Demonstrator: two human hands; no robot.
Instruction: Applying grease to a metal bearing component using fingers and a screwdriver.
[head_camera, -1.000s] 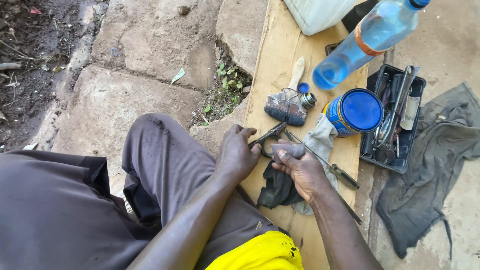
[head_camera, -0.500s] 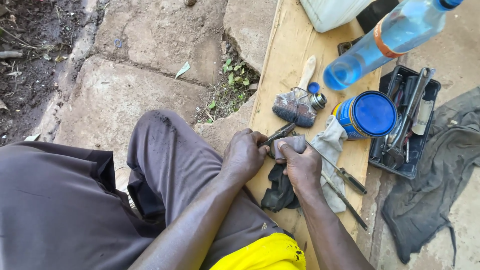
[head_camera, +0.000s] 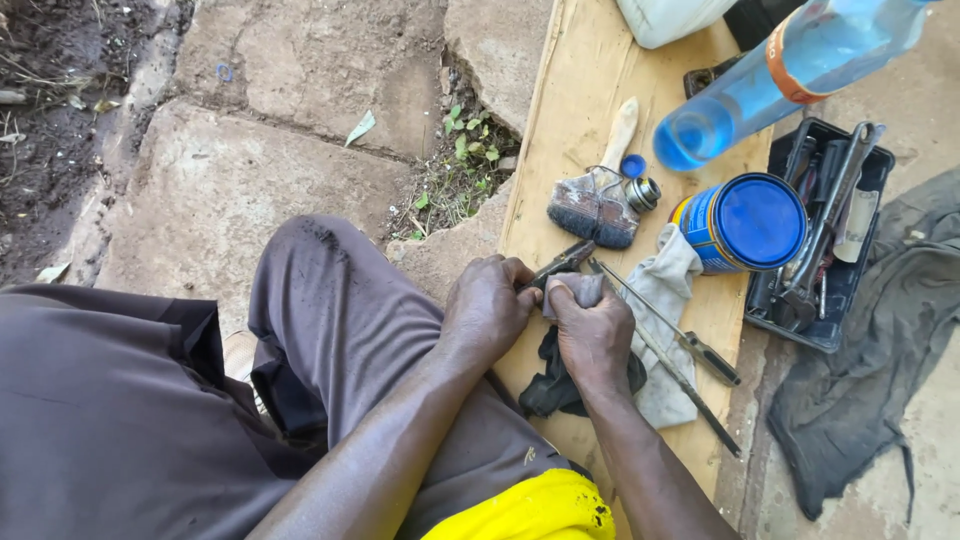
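Observation:
My left hand (head_camera: 488, 308) grips a small dark metal tool (head_camera: 560, 263) whose tip sticks out toward the paintbrush. My right hand (head_camera: 594, 330) presses a grey rag (head_camera: 583, 288) against that tool, fingers closed on the cloth. Both hands meet over a wooden plank (head_camera: 580, 80) beside my knee. A dark cloth (head_camera: 548, 390) lies under my right wrist. What the rag covers is hidden.
On the plank lie a paintbrush (head_camera: 597, 196), a blue-lidded tin (head_camera: 745, 221), a light rag (head_camera: 665, 285), two long screwdrivers (head_camera: 690, 345) and a plastic bottle of blue liquid (head_camera: 770, 80). A black tray of tools (head_camera: 825, 235) and a dark cloth (head_camera: 870, 400) lie right. Stone slabs lie left.
My hands have stayed together on the tool and rag, shifting slightly; the view has drifted a little, so the plank's things sit lower in frame.

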